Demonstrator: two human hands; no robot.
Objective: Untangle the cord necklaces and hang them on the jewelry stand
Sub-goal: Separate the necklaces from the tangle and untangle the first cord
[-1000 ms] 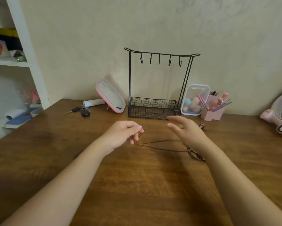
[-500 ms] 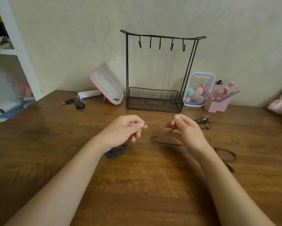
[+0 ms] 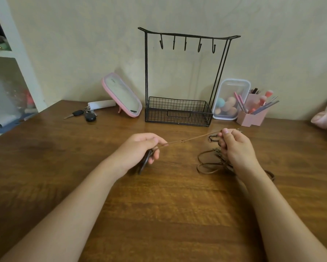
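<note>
One jewelry stand (image 3: 177, 115); five hooks (image 3: 185, 45); one pink mirror (image 3: 122, 97); one clear box (image 3: 232, 99); one pink holder (image 3: 253, 118).

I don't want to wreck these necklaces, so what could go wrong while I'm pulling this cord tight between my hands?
The cord is taut between the left hand and right hand, and the tangle lies under the right hand. Pulling harder may cinch its knots instead of loosening them. The dark pendant tucked under the left hand's lower fingers could slip and drag the cord loose.

Taut brown cord (image 3: 193, 138), black stand (image 3: 146, 72) behind
</note>
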